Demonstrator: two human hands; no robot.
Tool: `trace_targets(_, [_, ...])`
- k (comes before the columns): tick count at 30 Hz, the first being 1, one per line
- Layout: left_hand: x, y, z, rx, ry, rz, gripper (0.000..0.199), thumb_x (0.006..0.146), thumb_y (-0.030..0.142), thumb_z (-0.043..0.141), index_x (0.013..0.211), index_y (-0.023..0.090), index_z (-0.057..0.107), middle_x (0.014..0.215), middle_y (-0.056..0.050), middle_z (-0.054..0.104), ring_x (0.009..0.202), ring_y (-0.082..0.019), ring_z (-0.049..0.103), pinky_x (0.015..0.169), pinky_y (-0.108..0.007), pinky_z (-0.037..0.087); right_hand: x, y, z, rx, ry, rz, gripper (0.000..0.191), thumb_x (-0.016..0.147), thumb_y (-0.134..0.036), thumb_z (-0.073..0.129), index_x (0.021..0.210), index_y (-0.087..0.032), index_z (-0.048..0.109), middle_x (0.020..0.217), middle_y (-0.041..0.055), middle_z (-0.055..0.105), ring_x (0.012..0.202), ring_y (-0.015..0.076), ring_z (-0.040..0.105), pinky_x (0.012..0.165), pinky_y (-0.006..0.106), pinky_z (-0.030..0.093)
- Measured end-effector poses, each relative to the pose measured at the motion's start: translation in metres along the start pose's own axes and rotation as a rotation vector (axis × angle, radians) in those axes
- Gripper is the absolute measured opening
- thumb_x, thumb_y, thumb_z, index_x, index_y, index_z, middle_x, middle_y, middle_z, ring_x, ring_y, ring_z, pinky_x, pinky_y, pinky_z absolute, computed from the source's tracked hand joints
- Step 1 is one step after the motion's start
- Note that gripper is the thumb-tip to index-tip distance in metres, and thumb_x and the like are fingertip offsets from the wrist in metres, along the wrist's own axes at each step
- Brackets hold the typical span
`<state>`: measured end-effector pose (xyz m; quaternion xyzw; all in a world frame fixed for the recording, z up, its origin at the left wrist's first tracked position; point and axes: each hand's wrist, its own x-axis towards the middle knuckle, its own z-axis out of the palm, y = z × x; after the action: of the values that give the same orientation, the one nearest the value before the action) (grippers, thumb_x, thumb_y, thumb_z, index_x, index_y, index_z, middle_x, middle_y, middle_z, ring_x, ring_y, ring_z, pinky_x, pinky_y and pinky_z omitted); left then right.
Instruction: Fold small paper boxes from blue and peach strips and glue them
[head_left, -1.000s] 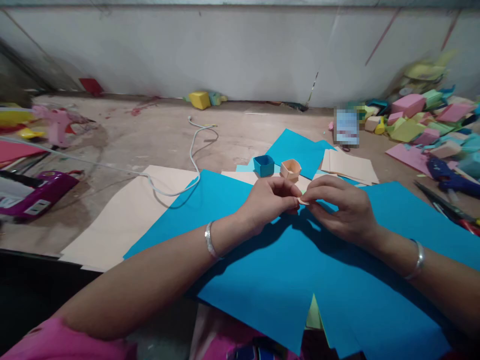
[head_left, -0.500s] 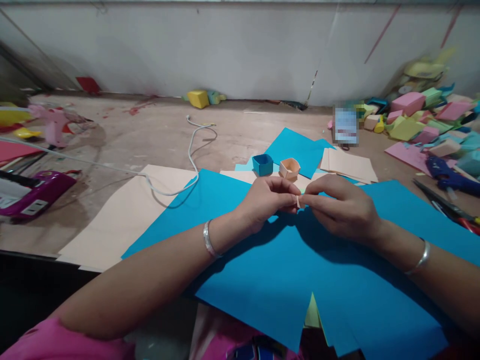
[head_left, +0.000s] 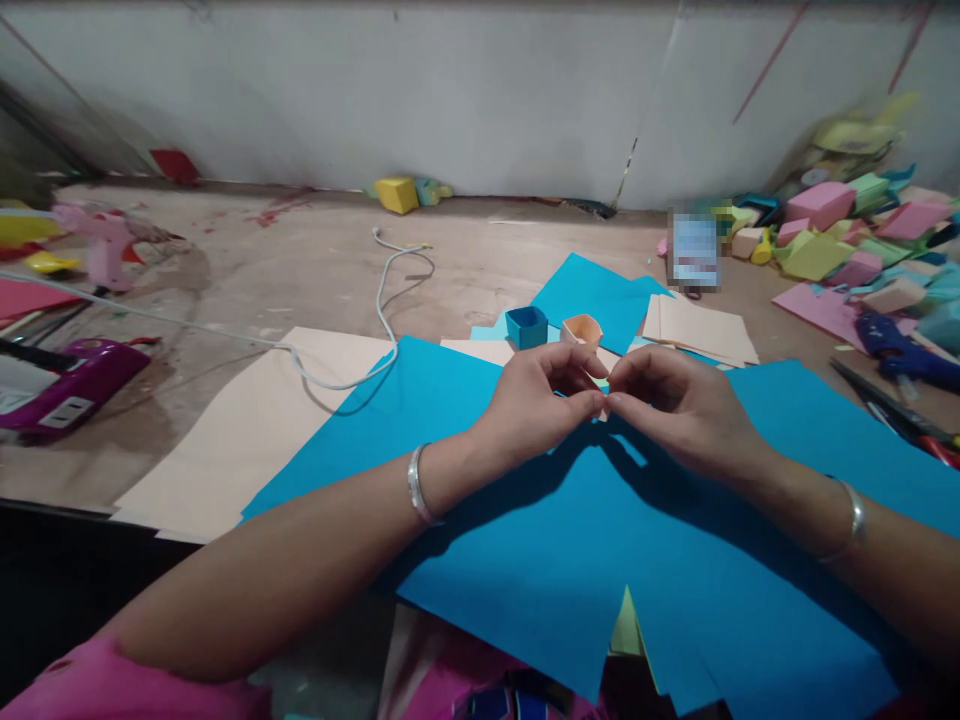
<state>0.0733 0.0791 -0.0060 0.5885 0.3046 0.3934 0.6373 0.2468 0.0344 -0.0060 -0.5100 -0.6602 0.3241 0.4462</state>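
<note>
My left hand [head_left: 544, 402] and my right hand [head_left: 679, 408] meet fingertip to fingertip above a large blue paper sheet [head_left: 570, 540]. Both pinch a small peach paper piece [head_left: 603, 415], mostly hidden by the fingers. Just beyond the hands stand a small blue paper box [head_left: 526, 328] and a small peach paper box [head_left: 582, 331], both with open tops. The peach box is partly covered by my left hand.
Peach sheets [head_left: 255, 420] lie at left under a white cable [head_left: 386, 300], near a purple device [head_left: 82, 385] and a pink glue gun [head_left: 105, 245]. At right are peach cards [head_left: 701, 330], scissors [head_left: 885, 405], a blue glue gun [head_left: 900, 350] and heaped paper shapes [head_left: 821, 205].
My right fingers have turned and curled in, now thumb to thumb with the left. The paper piece between them shows lower, below the thumbs.
</note>
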Motion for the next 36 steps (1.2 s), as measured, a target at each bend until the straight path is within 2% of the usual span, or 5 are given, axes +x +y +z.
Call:
trace_targets(5, [-0.003, 0.003, -0.001, -0.142, -0.026, -0.101, 0.019, 0.065, 0.005, 0.076, 0.075, 0.013, 0.062, 0.066, 0.001, 0.064, 0.060, -0.010, 0.063, 0.063, -0.025, 0.052, 0.002, -0.006, -0.002, 0.022, -0.038, -0.028, 0.009, 0.081, -0.022, 0.071, 0.078, -0.025, 0.063, 0.074, -0.0002, 0.065, 0.064, 0.0160, 0.062, 0.058, 0.030, 0.051])
trace_targets(10, [-0.001, 0.007, -0.002, -0.274, 0.105, -0.306, 0.019, 0.069, 0.003, 0.074, 0.082, 0.012, 0.062, 0.069, 0.000, 0.066, 0.060, -0.010, 0.064, 0.064, -0.025, 0.053, 0.001, 0.002, -0.007, -0.409, 0.004, -0.560, 0.020, 0.089, -0.010, 0.057, 0.095, -0.023, 0.070, 0.095, 0.0079, 0.071, 0.088, 0.0215, 0.067, 0.076, 0.036, 0.055])
trace_targets(13, [0.000, 0.007, -0.002, -0.313, 0.147, -0.310, 0.019, 0.068, 0.002, 0.075, 0.082, 0.011, 0.064, 0.071, 0.000, 0.068, 0.059, -0.008, 0.063, 0.064, -0.023, 0.053, 0.001, 0.006, -0.006, -0.552, 0.027, -0.689, 0.017, 0.088, -0.010, 0.061, 0.097, -0.021, 0.069, 0.098, 0.0104, 0.070, 0.091, 0.0230, 0.066, 0.077, 0.037, 0.055])
trace_targets(26, [-0.001, -0.001, 0.001, -0.262, 0.091, -0.194, 0.015, 0.067, 0.012, 0.081, 0.079, 0.011, 0.072, 0.079, -0.003, 0.071, 0.071, -0.012, 0.068, 0.070, -0.027, 0.058, 0.000, 0.004, 0.002, -0.143, 0.066, -0.174, 0.009, 0.089, -0.032, 0.066, 0.086, -0.024, 0.061, 0.087, 0.0048, 0.064, 0.079, 0.0206, 0.064, 0.067, 0.036, 0.054])
trace_targets(36, [-0.002, 0.003, 0.003, -0.142, 0.071, -0.017, 0.021, 0.063, 0.009, 0.083, 0.080, 0.012, 0.073, 0.085, -0.004, 0.074, 0.080, -0.014, 0.070, 0.081, -0.029, 0.057, 0.000, 0.003, 0.005, 0.028, 0.117, -0.049, 0.010, 0.087, -0.032, 0.069, 0.088, -0.025, 0.062, 0.088, 0.0037, 0.064, 0.079, 0.0189, 0.063, 0.069, 0.036, 0.056])
